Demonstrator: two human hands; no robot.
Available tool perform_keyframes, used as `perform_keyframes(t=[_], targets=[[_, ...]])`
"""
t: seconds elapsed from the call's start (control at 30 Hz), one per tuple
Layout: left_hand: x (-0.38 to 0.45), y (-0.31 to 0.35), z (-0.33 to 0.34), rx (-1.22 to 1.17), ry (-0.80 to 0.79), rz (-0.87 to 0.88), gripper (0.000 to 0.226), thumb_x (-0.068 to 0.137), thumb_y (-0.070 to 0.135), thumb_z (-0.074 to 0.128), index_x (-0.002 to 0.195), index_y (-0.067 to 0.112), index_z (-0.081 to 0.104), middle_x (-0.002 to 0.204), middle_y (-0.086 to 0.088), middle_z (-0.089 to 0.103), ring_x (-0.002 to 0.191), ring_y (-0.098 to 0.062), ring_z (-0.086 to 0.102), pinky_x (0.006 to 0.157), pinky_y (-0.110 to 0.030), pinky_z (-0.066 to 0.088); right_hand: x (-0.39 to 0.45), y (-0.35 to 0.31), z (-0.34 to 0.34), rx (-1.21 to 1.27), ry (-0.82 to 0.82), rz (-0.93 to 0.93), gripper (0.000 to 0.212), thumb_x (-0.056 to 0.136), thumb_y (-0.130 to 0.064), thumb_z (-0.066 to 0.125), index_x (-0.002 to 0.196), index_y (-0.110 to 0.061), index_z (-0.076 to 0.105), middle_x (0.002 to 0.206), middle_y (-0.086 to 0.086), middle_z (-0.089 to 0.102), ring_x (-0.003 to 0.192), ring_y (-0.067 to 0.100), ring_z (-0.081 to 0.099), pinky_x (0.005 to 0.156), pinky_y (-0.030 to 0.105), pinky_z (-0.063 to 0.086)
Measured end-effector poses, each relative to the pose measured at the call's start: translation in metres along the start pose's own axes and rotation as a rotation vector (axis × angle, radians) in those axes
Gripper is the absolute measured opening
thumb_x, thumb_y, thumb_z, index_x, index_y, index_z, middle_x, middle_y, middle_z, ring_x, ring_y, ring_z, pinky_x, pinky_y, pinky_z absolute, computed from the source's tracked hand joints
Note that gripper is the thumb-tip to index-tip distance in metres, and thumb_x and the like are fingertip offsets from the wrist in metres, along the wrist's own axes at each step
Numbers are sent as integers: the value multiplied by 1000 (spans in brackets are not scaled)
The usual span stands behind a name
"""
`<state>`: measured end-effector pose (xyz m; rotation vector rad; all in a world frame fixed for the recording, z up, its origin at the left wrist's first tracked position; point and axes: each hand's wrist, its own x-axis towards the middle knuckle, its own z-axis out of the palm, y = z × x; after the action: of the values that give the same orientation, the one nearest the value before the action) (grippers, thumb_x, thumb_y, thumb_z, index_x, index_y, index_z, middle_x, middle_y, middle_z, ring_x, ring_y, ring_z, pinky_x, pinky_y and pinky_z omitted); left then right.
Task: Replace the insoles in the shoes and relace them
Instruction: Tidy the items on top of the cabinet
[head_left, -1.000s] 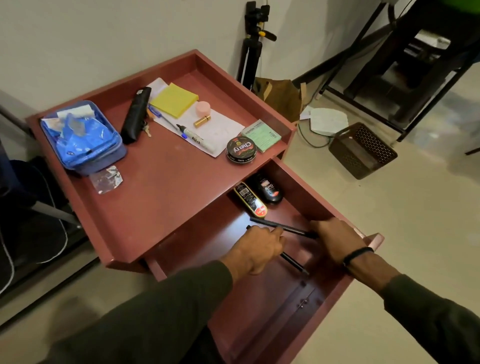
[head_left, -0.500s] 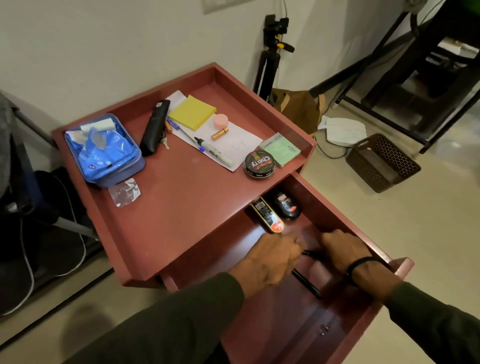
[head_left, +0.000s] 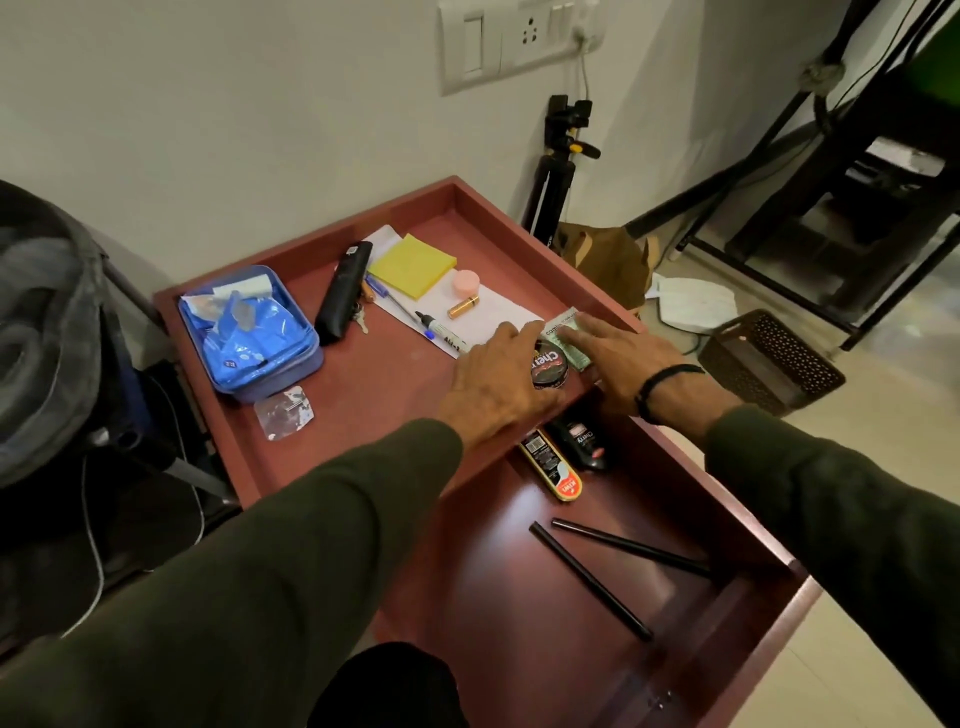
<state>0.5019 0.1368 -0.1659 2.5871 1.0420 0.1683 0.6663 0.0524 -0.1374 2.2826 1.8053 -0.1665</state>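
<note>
Hands reach over the counter (head_left: 363, 395): left hand (head_left: 493, 384) and right hand (head_left: 618, 364), fingers straight, flank the polish tin (head_left: 549, 368). Two black laces (head_left: 589, 579) lie in the drawer (head_left: 769, 639).

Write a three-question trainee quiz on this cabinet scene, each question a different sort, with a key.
1. True or false: the drawer is open.
2. Which lies in the drawer? A) yellow sticky notes B) two black sticks C) blue pouch
3. Fill in: the round polish tin sits between the left hand and the ____ hand.

Key: 1 true; 2 B; 3 right.
</note>
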Motion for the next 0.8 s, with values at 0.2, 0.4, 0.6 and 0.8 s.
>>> perform_keyframes(t=[0.2,0.4,0.6,0.8], targets=[[3,0,5,9,41,22,86,79,59,70,149,24,37,133,-5,54,120,-29,58,96,-44,50,-14,10,29,-15,228,-15,66,92,-23,65,152,-27,36,159,-1,37,126,30,57,84,43,59],[-42,15,-4,-110,147,97,81,77,59,71,147,36,36,129,3,52,99,-27,66,77,-42,59,-51,19,43,84,527,-104,26,97,-28,59,123,-23,61,133,0,64,92,31,71,59,40,59],[-103,29,6,-83,118,247,61,76,59,71,130,42,46,123,14,49,76,-21,65,56,-36,54,-114,26,51,140,695,-195,34,102,-32,45,119,-16,69,120,3,70,88,29,72,58,38,57],[-121,1,54,6,-109,196,53,78,54,66,122,33,44,120,3,54,81,-28,68,64,-36,53,-136,25,85,99,310,-175,48,97,-46,30,118,-26,69,112,-3,69,75,25,69,54,32,52]])
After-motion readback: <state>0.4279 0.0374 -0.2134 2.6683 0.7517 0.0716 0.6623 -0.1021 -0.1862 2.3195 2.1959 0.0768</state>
